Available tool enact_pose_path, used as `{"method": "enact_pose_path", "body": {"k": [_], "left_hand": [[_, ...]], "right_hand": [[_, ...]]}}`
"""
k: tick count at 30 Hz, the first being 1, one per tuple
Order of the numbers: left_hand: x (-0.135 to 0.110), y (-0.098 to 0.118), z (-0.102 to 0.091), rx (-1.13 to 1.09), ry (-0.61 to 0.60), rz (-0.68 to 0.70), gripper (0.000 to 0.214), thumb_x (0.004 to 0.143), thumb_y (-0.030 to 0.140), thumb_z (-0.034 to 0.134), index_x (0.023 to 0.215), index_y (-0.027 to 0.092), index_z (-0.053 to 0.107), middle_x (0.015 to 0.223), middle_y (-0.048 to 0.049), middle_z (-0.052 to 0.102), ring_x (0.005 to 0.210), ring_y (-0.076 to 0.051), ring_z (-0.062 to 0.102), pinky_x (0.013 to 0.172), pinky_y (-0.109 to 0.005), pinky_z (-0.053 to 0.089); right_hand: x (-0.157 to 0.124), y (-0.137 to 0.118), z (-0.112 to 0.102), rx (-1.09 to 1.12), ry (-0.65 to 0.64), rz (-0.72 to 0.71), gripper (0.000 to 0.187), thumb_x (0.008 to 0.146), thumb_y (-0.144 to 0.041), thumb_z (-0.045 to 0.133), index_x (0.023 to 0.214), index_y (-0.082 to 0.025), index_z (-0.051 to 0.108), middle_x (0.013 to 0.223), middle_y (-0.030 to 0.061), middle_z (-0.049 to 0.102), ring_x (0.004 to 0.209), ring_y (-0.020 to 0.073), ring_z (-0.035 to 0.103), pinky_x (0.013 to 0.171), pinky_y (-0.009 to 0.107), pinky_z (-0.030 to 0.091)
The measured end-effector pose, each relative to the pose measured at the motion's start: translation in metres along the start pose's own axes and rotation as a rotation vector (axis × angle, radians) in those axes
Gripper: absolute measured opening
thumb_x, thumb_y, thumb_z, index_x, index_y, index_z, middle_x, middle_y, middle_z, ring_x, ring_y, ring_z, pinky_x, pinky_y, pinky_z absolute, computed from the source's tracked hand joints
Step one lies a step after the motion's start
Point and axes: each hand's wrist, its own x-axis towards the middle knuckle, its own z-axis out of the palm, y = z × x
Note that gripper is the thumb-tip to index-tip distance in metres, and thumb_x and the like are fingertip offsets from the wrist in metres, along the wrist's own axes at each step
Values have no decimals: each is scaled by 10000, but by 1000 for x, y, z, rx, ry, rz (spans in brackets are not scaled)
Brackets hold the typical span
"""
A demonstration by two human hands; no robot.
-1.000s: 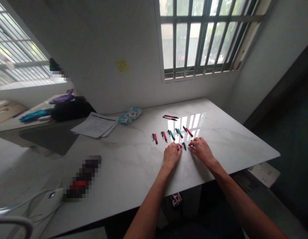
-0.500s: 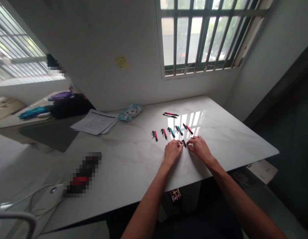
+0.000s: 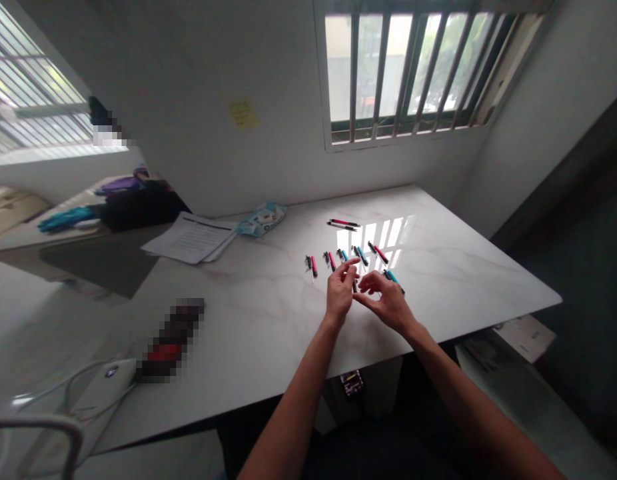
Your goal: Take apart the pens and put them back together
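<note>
My left hand (image 3: 340, 292) and my right hand (image 3: 384, 300) are close together above the table's front half. Between their fingertips is a slim dark pen part (image 3: 355, 286), mostly hidden by the fingers. The left fingers close around it with the index stretched out; the right thumb and fingertips meet its lower end. Just beyond the right hand lies a blue pen barrel (image 3: 397, 283) with a black part beside it. Farther back, a row of pens taken apart includes a red barrel (image 3: 314, 267), another red barrel (image 3: 332, 261), a blue barrel (image 3: 362, 257) and a right-hand red barrel (image 3: 381, 253).
Two whole-looking pens (image 3: 344, 223) lie behind the row on the white marbled table (image 3: 258, 320). Printed papers (image 3: 188, 240) and a blue-white soft packet (image 3: 262, 220) are at the back left. A white power strip (image 3: 103, 387) with cables sits front left.
My hands have lifted off the tabletop and shifted slightly left, with the dark pen part now between them. The blue barrel by my right hand has come into view.
</note>
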Motion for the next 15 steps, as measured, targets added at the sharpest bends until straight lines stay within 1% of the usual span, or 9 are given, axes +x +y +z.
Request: {"method": "enact_pose_path", "body": {"k": [2,5,8,10,12,14,15], "left_hand": [[-1,4,0,-82,41,18,344,912,412,690,1158,185,765,803,-19,658,715,-120,595,683,-231,487],[-1,4,-1,-177,89,32,312,844,389,776,1067,172,775,840,-41,717,775,-132,640,744,-247,517],[-1,0,-1,-251,125,-7,357,793,401,828,1053,162,775,887,-65,761,786,-143,674,777,-280,551],[-1,-3,-3,-297,148,-50,404,781,433,838,1063,150,778,945,-85,780,805,-151,697,822,-314,580],[0,-5,-7,-311,165,-89,429,771,456,844,1052,137,786,1016,-101,789,864,-163,720,903,-351,594],[-1,-7,-14,-287,158,-123,441,751,463,861,1029,127,793,1044,-104,791,903,-172,732,969,-377,590],[-2,-8,-17,-271,135,-143,448,735,461,875,1016,122,795,1023,-102,793,894,-175,738,981,-387,589]], "right_hand": [[0,0,2,29,4,22,267,862,-427,783,958,-227,635,927,42,739,808,204,727,792,369,615],[0,2,6,89,-22,61,278,862,-441,776,956,-222,634,915,43,737,806,208,741,778,368,631],[-1,2,8,118,-33,92,312,839,-456,791,974,-220,637,952,44,739,808,206,752,746,349,638],[-2,2,7,97,10,96,295,843,-446,783,960,-217,638,933,39,738,781,199,746,733,341,633],[-1,2,4,65,71,94,269,858,-441,764,940,-212,651,897,39,738,776,198,735,763,349,629],[1,3,-2,78,126,101,274,868,-458,751,940,-205,675,898,52,746,798,204,728,801,360,625],[3,3,-5,111,151,109,289,869,-471,749,954,-202,686,907,58,751,809,207,728,806,361,624]]}}
